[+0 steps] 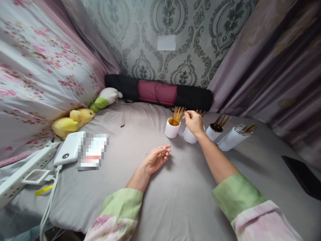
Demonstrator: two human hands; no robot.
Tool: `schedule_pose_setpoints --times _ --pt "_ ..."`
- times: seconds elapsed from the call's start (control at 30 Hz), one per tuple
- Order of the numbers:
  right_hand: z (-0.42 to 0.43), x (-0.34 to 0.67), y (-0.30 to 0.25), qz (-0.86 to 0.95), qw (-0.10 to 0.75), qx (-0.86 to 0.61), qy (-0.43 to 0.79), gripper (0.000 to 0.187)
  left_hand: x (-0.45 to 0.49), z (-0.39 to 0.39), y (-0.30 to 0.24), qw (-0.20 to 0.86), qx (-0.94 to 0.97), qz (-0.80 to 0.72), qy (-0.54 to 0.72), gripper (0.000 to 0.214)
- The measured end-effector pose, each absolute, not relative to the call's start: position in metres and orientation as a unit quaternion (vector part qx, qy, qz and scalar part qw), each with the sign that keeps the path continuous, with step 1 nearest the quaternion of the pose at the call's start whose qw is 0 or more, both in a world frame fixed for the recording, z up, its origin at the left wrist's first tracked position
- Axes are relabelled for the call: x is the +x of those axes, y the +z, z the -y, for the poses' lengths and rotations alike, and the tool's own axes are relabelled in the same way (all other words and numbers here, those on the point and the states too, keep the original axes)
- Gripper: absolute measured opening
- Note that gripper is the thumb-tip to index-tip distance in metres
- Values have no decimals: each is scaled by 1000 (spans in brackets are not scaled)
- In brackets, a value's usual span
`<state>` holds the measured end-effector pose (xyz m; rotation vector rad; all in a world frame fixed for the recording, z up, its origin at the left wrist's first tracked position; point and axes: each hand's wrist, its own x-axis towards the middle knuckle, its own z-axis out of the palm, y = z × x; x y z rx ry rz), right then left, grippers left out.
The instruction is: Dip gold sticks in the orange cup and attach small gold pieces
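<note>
My left hand (157, 158) rests on the grey sheet, palm turned inward and fingers loosely curled, with nothing in it. My right hand (194, 122) is raised in front of the second container (190, 135), its thumb and fingertips pinched together. Those fingertips are just right of a bundle of thin wooden sticks (178, 115) standing in the first white-wrapped cup (173, 130). Whether a stick is between them I cannot make out. Part of the second container and its sticks is hidden behind the hand. Farther right are a dark-mouthed cup (213, 133) and a tilted-looking jar (232, 139), both holding sticks.
A black phone (302, 175) lies at the right. On the left are a white power bank (70, 147), a blurred packet (93, 152), a power strip (27, 170) and plush toys (75, 122). A thin bent rod (122, 119) lies farther back, before a black-and-maroon roll (157, 91).
</note>
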<state>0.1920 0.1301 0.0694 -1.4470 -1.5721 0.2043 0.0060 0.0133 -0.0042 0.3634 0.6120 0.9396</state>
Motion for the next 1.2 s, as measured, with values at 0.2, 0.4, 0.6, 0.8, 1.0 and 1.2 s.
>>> schedule_pose_setpoints --times 0.2,0.4,0.6,0.8,1.0,1.2 --pt "-129 192 69 642 475 -594 94 26 6 -14 -4 831 172 -290 443 23" --pt "-127 192 67 645 469 -595 101 27 6 -14 -6 833 176 -280 444 21" --pt "-124 193 65 641 468 -600 100 27 5 -14 -5 833 175 -282 442 22" --pt "-114 197 65 636 479 -597 98 28 4 -14 -4 832 173 -282 444 22" --pt "-97 199 66 624 497 -592 116 30 3 -14 -3 829 175 -284 448 20" --pt "-78 196 63 605 516 -589 144 32 2 -14 -2 823 173 -293 455 19"
